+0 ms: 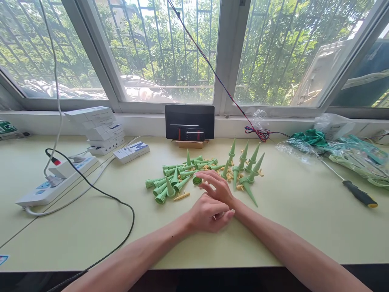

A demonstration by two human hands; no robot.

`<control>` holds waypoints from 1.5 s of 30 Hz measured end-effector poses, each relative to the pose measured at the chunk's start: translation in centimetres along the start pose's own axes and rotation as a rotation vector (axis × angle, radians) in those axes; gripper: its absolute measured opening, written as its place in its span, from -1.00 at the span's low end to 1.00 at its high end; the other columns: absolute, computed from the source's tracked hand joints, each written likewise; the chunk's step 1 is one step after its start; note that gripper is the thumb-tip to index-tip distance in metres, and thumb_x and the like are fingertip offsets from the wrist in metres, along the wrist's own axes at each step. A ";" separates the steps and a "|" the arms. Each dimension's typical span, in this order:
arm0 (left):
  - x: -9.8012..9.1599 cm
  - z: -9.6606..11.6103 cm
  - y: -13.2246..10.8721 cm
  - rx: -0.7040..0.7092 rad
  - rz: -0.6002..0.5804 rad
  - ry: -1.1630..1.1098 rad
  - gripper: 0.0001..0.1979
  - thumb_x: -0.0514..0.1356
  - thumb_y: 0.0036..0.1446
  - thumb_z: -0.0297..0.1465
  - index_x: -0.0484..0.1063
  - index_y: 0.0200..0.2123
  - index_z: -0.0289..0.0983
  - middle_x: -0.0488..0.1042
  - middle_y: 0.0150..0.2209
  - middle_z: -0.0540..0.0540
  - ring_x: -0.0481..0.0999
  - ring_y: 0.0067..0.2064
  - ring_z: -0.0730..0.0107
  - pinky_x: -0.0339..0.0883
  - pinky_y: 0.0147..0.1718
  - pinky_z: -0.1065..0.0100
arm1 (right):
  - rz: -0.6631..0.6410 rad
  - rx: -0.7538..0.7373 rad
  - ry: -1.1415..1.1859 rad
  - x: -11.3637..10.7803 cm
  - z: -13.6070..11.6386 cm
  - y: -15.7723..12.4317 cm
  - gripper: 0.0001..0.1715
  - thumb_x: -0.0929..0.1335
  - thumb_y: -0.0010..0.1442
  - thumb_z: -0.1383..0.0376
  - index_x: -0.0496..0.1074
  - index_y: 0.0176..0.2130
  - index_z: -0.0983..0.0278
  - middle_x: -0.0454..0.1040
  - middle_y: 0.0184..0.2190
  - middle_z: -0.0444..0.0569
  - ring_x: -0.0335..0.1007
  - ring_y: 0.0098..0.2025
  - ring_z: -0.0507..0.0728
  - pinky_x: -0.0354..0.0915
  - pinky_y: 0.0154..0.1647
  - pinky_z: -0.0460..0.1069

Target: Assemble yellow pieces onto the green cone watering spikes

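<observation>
My right hand (216, 185) reaches left over the pile, and its fingertips pinch the round end of a green plastic spike (197, 180). Just below it, my left hand (209, 215) rests on the table with its fingers curled in; what they hold, if anything, is hidden. To the left lies a heap of green spikes (170, 182) on their sides. To the right, several green spikes (246, 162) stand or lean with their points up. Small yellow pieces (181, 196) are scattered among them.
A phone (191, 134) leans against a dark tablet (189, 121) at the back. At the left are a power strip (51, 182) with cables, stacked white boxes (99, 127) and a flat box (131, 151). At the right are a screwdriver (358, 194) and plastic bags of green parts (349, 152).
</observation>
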State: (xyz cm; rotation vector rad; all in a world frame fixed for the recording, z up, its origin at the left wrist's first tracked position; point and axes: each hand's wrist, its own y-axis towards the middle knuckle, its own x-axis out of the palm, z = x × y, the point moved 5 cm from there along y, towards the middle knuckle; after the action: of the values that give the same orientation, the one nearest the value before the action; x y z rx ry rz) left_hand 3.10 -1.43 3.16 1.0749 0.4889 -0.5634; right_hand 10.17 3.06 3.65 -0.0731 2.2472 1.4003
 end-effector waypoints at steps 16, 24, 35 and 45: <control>-3.8 -4.4 -1.6 -0.408 0.395 0.052 -0.51 -0.11 0.40 -0.23 0.33 -0.55 -0.25 0.25 -0.69 0.06 0.25 -0.65 0.52 0.17 -0.54 0.41 | 0.062 -0.047 -0.173 -2.9 -1.4 -3.2 -0.46 0.23 0.37 0.46 0.27 0.26 0.09 0.50 0.06 0.08 0.47 0.10 0.17 0.47 0.08 0.10; -4.5 -6.2 -1.7 -0.667 0.511 -0.277 -0.52 -0.09 0.37 -0.12 0.34 -0.48 -0.28 0.28 -0.67 0.07 0.25 -0.68 0.53 0.17 -0.64 0.42 | 0.019 -0.054 -0.122 -2.5 -1.6 -2.1 -0.52 0.24 0.37 0.44 0.30 0.20 0.08 0.51 0.02 0.06 0.49 0.04 0.16 0.49 -0.02 0.09; -4.2 -6.0 -0.6 -0.762 0.414 -0.491 -0.72 0.10 0.29 -0.13 0.22 -0.12 -0.21 0.35 -0.52 0.14 0.29 -0.66 0.59 0.18 -0.68 0.50 | -0.033 -0.006 -0.069 -1.8 -1.5 -1.5 -0.54 0.24 0.38 0.43 0.26 0.20 0.10 0.48 0.05 0.06 0.44 0.08 0.15 0.43 0.05 0.11; -3.9 -6.4 -0.8 -0.758 0.366 -0.439 -0.75 0.09 0.30 -0.14 0.23 -0.11 -0.18 0.34 -0.44 0.11 0.36 -0.62 0.57 0.22 -0.69 0.50 | -0.036 0.154 0.008 -1.9 -0.6 -1.7 -0.67 0.25 0.36 0.43 0.30 0.07 0.14 0.46 0.02 0.06 0.42 0.07 0.15 0.51 -0.13 0.03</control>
State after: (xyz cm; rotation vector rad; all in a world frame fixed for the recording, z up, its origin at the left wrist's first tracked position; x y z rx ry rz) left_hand -0.98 4.81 2.51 0.2809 0.0847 -0.2334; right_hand 12.08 1.34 3.23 -0.0666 2.3402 1.2066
